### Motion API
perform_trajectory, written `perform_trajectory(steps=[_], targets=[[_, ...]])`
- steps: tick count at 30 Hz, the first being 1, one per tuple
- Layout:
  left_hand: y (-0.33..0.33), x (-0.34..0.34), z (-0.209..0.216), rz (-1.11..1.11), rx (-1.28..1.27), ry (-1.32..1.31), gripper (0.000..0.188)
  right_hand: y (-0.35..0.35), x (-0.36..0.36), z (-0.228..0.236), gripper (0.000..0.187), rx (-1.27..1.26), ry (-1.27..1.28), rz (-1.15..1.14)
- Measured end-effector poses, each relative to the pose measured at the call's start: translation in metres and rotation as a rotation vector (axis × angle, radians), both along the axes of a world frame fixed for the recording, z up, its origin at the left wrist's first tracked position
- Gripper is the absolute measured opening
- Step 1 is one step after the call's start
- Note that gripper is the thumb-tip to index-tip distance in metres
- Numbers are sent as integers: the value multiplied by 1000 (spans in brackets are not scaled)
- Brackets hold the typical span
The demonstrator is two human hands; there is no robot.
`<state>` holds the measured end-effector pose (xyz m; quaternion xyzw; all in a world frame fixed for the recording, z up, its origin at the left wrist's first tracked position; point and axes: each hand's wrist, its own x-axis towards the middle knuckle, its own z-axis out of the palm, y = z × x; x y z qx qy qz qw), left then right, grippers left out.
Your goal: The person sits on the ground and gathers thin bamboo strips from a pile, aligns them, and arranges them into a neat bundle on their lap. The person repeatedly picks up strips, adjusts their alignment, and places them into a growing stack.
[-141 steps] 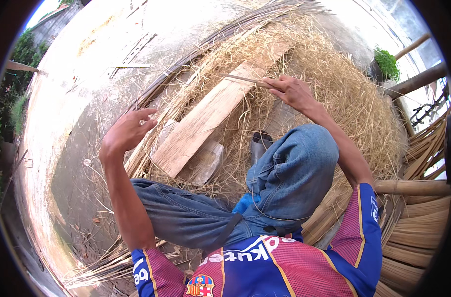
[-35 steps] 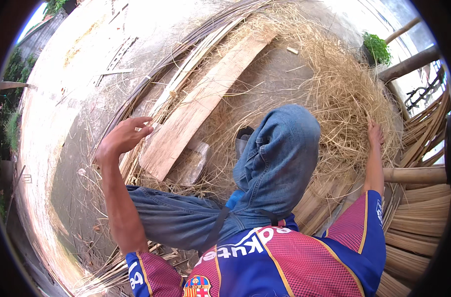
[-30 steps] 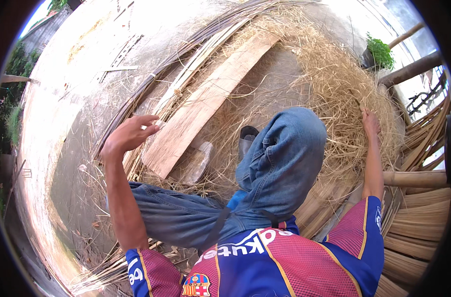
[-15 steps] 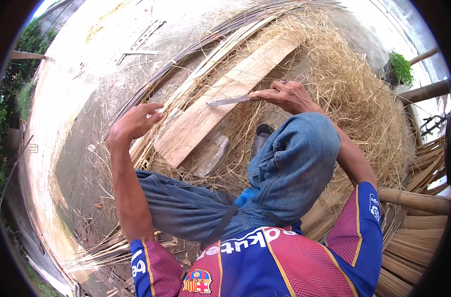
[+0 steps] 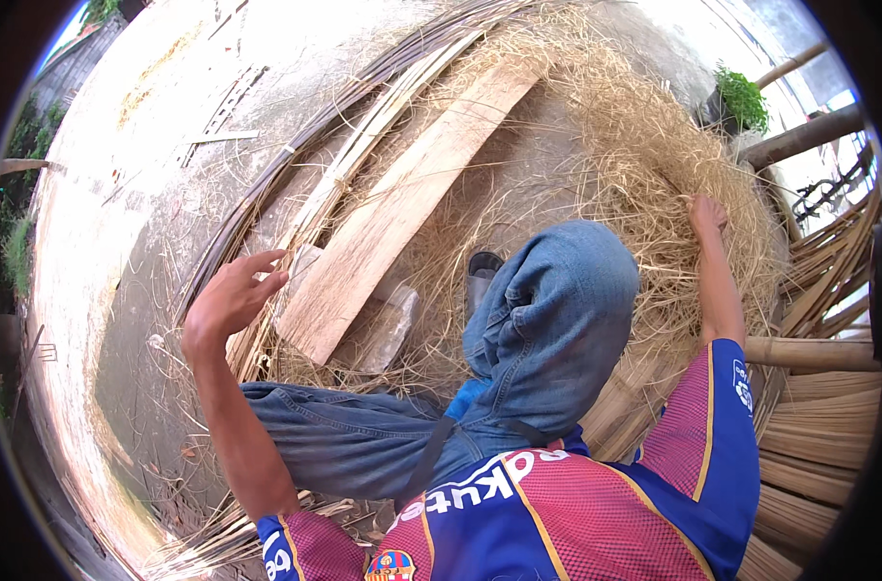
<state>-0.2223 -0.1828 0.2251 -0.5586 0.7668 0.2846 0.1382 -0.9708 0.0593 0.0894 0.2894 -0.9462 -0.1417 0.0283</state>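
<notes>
My left hand hovers at the left end of a bundle of split strips, its thumb and fingers apart with nothing visible between them. Beside the strips a flat wooden board lies slantwise on the ground. Far out to the right, my right hand reaches into a heap of pale, curly shavings. Its fingers look closed, but what they hold cannot be made out there. The knife seen earlier does not show clearly now.
A pale block lies by the board's near end. My raised knee stands between the board and my right arm. Dark strips curve along the far left. Bamboo poles and stacked strips lie at the right.
My right hand has swung from above the board out to the right, into the shavings, and the knife has gone from clear sight. My left hand stays near the strip ends, with the view shifted.
</notes>
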Motion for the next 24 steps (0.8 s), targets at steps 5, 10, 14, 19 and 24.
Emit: perform_trajectory(steps=[5, 10, 14, 19, 24], targets=[[-11, -9, -3, -53, 25, 106, 50, 130, -25, -2, 41, -49, 252, -205], [-8, -17, 1, -65, 5, 73, 50, 36, 66, 23, 38, -219, -3, 33], [-4, -15, -1, -70, -2, 124, 50, 12, 149, -5, 39, -468, -22, 394], [0, -9, 1, -75, 7, 79, 50, 39, 186, -24, 43, -202, 28, 632], [2, -4, 5, -93, -38, 72, 49, 183, 31, -31, 40, -14, 95, 110]])
